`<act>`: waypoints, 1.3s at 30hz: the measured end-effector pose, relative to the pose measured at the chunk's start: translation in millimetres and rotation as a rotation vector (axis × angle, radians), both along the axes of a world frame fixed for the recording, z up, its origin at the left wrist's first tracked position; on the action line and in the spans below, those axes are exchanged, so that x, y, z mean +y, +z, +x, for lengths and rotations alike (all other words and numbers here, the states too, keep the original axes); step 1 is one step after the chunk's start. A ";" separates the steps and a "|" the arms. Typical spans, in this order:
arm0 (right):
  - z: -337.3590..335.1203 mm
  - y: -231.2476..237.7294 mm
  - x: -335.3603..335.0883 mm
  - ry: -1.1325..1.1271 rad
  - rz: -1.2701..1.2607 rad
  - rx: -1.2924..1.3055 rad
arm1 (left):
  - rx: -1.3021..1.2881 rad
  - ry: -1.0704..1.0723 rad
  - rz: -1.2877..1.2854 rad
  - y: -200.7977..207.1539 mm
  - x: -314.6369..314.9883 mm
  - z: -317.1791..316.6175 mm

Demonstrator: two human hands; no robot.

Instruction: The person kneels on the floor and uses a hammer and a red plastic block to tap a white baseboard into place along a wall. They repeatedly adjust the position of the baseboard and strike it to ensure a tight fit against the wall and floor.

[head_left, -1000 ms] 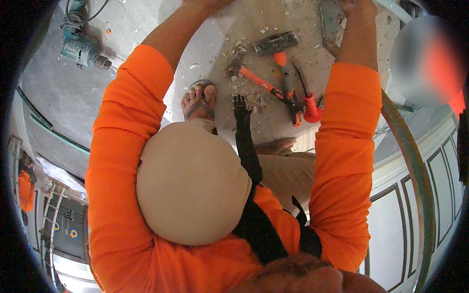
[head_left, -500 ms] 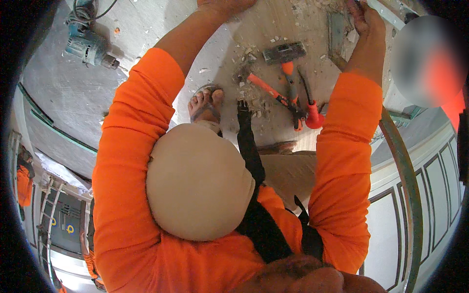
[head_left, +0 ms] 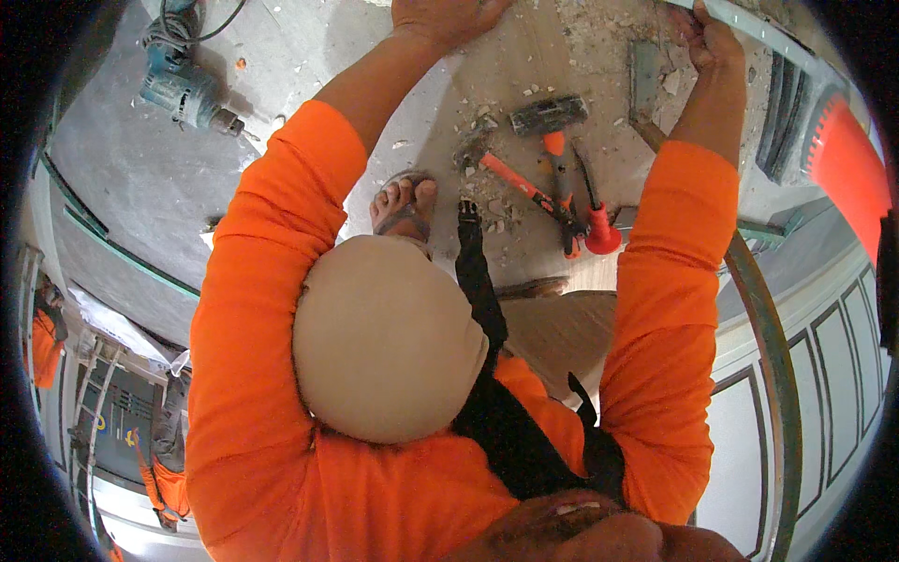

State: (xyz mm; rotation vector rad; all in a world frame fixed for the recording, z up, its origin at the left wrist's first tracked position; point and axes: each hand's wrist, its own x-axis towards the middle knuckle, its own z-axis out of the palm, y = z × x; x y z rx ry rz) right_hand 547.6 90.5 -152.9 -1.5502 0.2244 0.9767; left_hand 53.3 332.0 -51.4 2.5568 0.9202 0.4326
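Observation:
At the top edge, my left hand [head_left: 454, 19] reaches forward over the dusty floor; its fingers are mostly cut off by the frame. My right hand [head_left: 714, 39] is at the upper right, with bent fingers against a pale metal bar [head_left: 773, 36]. Between my forearms lie a club hammer [head_left: 550, 114] with a dark block head, a second hammer [head_left: 510, 175] with an orange-red handle, and a chisel [head_left: 601, 232] with a red hand guard. A flat metal strip [head_left: 643, 80] lies just left of my right wrist.
A blue-green corded drill [head_left: 183, 94] lies at the upper left. Broken chips surround the tools and my sandaled foot [head_left: 403, 206]. A long curved-looking metal profile [head_left: 773, 365] runs down the right. A ladder [head_left: 92, 412] and people in orange are at the far left.
The whole view has shifted slightly, with floor and tools now a little lower and further right. My right hand remains at the bar, which now extends across more of the upper right.

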 end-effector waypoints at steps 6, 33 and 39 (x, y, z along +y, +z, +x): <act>-137.9 61.4 93.5 0.088 -0.053 -0.131 | 0.125 0.100 0.029 6.6 0.3 -15.9; -385.2 218.9 7.9 1.153 -0.288 -0.950 | 0.071 0.099 0.081 -17.8 -4.9 -13.8; -363.8 243.3 -104.8 1.771 -0.450 -0.599 | 0.279 -0.046 -0.110 31.2 29.3 0.8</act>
